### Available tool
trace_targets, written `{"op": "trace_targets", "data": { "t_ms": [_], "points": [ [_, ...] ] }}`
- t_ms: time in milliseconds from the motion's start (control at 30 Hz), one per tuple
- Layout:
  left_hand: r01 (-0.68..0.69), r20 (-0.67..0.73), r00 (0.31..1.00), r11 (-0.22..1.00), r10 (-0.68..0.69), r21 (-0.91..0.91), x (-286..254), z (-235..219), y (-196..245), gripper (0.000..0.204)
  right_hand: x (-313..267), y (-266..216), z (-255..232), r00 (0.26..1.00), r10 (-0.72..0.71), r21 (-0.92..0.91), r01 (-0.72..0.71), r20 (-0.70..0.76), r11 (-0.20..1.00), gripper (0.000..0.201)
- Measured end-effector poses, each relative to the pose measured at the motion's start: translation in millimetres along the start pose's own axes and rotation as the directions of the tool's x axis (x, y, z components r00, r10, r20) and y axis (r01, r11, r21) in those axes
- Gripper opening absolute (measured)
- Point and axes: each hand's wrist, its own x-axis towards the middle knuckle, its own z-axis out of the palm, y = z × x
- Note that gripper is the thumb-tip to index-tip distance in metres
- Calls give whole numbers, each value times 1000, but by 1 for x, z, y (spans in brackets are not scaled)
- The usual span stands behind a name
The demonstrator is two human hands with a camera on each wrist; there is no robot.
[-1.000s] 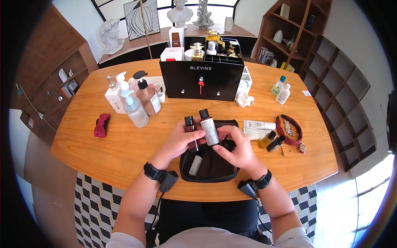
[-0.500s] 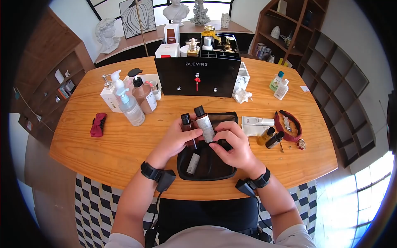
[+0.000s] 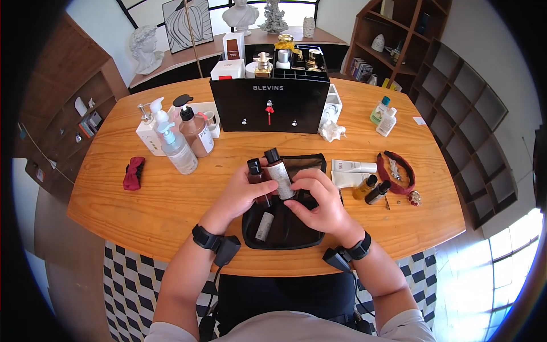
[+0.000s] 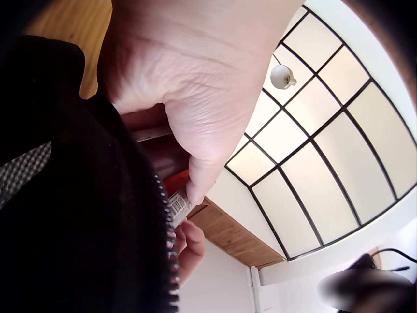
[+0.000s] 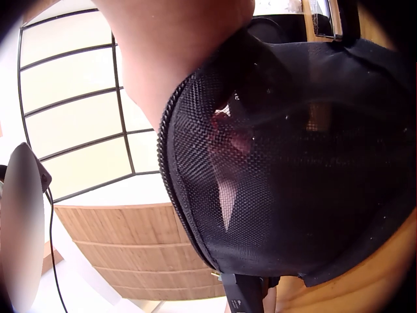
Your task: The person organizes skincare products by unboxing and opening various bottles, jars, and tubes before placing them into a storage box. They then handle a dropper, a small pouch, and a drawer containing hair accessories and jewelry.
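Note:
My left hand (image 3: 242,191) grips a dark amber bottle (image 3: 254,167) with a black cap, its thumb lying across a second bottle. That second one, a brown bottle with a pale label (image 3: 278,175) and black cap, leans beside the first. At its lower end, the thumb and curled fingers of my right hand (image 3: 320,199) hold it. Below both hands lies a black mesh zip pouch (image 3: 296,236), unzipped, with a small pale-labelled bottle (image 3: 264,227) inside. Close up in the left wrist view, the thumb presses by a barcode label (image 4: 178,207). Pouch mesh (image 5: 260,195) hides most of the right wrist view.
Right of the pouch are white tubes (image 3: 353,166), a yellow bottle (image 3: 362,189), a dark bottle (image 3: 376,195) and a red headband (image 3: 405,185). Pump bottles (image 3: 179,154) and a red bow (image 3: 133,173) stand left. A black cosmetics box (image 3: 268,105) is behind.
The head view has shifted slightly, so everything on the table appears a little further left and up. Both hands keep hold of the bottles, with only slight movement of the right fingers.

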Motion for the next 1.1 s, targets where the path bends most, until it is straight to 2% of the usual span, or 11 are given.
{"op": "trace_targets", "data": {
  "t_ms": [167,567,667,767,867,967,1100],
  "points": [
    [-18,6,1000,999,18,-28,1,-1,-2,44,-3,3,1,1000,-23,5,23,0,1000,30],
    [14,-4,1000,1000,-14,18,-2,0,3,43,1,-4,1,1000,-1,-35,0,-22,999,36],
    [2,-22,1000,1000,-2,-13,-1,0,-1,42,-5,6,2,1000,-13,33,13,-3,999,36],
    [-7,-7,1000,1000,7,-7,-2,1,0,41,-3,4,1,999,-36,-2,36,14,999,36],
    [-8,-7,1000,1000,8,2,-2,0,1,42,2,-2,1,999,-40,-52,39,-27,998,37],
    [-29,40,999,999,30,-15,2,-9,-6,55,0,-1,4,999,3,14,-2,-55,1000,41],
    [-41,59,997,999,42,-17,2,-10,-5,59,-1,2,3,997,-3,47,7,-72,999,38]
  ]
}}
